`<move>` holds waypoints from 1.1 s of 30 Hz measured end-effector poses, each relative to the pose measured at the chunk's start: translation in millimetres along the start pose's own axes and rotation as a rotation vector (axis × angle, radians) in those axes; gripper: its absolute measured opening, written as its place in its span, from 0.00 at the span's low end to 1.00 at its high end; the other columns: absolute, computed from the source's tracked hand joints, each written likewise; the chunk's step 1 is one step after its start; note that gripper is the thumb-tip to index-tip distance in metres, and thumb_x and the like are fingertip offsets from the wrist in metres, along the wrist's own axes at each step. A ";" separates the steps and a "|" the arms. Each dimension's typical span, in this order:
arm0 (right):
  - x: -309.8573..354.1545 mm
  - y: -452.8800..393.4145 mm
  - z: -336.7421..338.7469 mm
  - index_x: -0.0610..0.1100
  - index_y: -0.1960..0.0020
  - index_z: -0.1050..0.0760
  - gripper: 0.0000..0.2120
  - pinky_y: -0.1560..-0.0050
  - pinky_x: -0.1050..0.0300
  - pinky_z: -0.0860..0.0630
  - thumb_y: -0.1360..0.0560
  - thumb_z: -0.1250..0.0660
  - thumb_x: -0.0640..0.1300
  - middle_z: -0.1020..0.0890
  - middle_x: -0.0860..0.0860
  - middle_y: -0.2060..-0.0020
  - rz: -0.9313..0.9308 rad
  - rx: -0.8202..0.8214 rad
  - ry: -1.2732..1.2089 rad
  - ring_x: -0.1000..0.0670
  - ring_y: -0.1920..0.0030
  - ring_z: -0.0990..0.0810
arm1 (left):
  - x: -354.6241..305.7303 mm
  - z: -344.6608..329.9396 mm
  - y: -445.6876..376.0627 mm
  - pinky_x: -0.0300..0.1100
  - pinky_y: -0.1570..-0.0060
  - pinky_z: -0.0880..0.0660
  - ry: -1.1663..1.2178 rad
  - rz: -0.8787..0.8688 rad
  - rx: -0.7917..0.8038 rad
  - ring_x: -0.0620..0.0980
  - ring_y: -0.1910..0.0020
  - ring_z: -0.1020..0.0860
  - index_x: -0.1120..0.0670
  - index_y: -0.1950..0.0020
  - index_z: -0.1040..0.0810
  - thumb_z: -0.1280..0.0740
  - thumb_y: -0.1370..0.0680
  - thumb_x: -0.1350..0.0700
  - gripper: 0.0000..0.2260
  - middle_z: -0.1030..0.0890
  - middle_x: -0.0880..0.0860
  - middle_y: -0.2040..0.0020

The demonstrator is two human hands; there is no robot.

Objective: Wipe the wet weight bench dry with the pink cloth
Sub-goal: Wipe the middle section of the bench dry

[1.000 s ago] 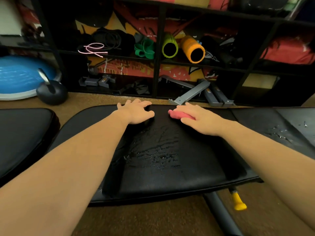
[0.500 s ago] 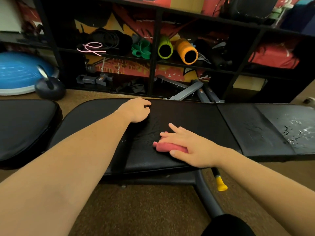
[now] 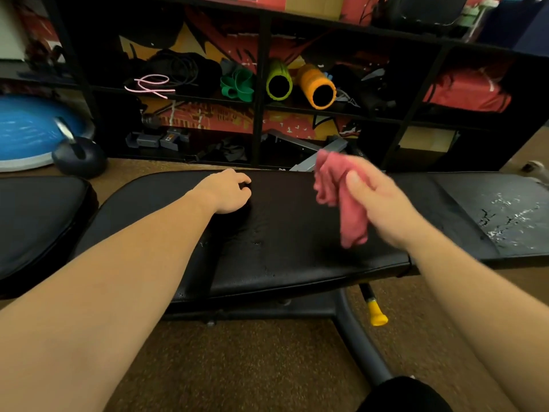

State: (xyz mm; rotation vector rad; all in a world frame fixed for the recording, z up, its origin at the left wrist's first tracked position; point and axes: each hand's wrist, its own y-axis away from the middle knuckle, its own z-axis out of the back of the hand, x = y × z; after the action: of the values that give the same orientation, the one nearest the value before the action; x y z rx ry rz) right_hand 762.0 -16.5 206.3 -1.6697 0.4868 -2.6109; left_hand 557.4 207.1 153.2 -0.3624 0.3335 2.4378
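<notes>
Pink cloth: pinched in my right hand, hanging bunched above the weight bench, toward its far edge. My left hand: resting at that far edge, fingers curled under. Water droplets: on the right-hand pad. Shelving beyond held foam rollers; kettlebell on the floor, left.

Head camera looks down, near the bench.

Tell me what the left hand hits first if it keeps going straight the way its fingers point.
The left hand rests on the weight bench, fingers aimed at its far edge. Beyond that lies carpet, then probably the black shelf unit; depth is unclear.
</notes>
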 end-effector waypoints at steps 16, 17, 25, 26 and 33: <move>-58.8 -70.0 -17.3 0.58 0.20 0.40 0.23 0.23 0.57 0.53 0.15 0.43 0.52 0.41 0.59 0.20 -0.100 0.496 0.816 0.56 0.20 0.48 | 5.0 -14.7 -3.1 0.57 0.29 0.35 0.000 0.013 -0.025 0.57 0.27 0.35 0.43 0.22 0.36 0.45 0.18 0.47 0.22 0.36 0.50 0.23; -54.6 -57.7 -23.7 0.59 0.21 0.40 0.23 0.22 0.56 0.54 0.15 0.44 0.51 0.41 0.59 0.20 -0.075 0.534 0.797 0.57 0.20 0.49 | 4.5 -15.9 0.6 0.59 0.27 0.37 -0.004 0.020 -0.028 0.56 0.25 0.37 0.43 0.22 0.37 0.46 0.17 0.48 0.22 0.38 0.49 0.21; -24.7 34.9 -58.4 0.57 0.24 0.33 0.21 0.21 0.58 0.52 0.15 0.41 0.46 0.35 0.60 0.23 0.122 0.638 0.620 0.60 0.21 0.47 | 2.0 -16.8 38.3 0.67 0.26 0.47 -0.041 0.113 -0.045 0.57 0.21 0.44 0.42 0.21 0.40 0.47 0.16 0.46 0.23 0.41 0.49 0.19; -22.9 42.6 -59.6 0.57 0.24 0.32 0.20 0.21 0.60 0.52 0.15 0.41 0.45 0.34 0.60 0.23 0.129 0.636 0.597 0.61 0.21 0.46 | 2.4 -16.4 44.2 0.67 0.26 0.47 -0.035 0.113 -0.055 0.57 0.21 0.43 0.42 0.21 0.40 0.47 0.16 0.46 0.23 0.41 0.49 0.19; -13.1 54.6 -39.4 0.54 0.33 0.23 0.17 0.34 0.68 0.33 0.18 0.37 0.39 0.20 0.62 0.39 0.102 0.169 0.374 0.66 0.38 0.24 | 19.2 -16.9 118.3 0.60 0.28 0.37 0.031 -0.035 -0.186 0.53 0.27 0.33 0.42 0.24 0.35 0.40 0.18 0.42 0.22 0.35 0.46 0.23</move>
State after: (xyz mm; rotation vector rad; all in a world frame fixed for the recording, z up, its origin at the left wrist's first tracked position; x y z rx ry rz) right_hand 724.0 -56.1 165.3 -1.0829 0.3298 -2.8013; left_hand 471.0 122.4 148.3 -0.4823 0.1123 2.4369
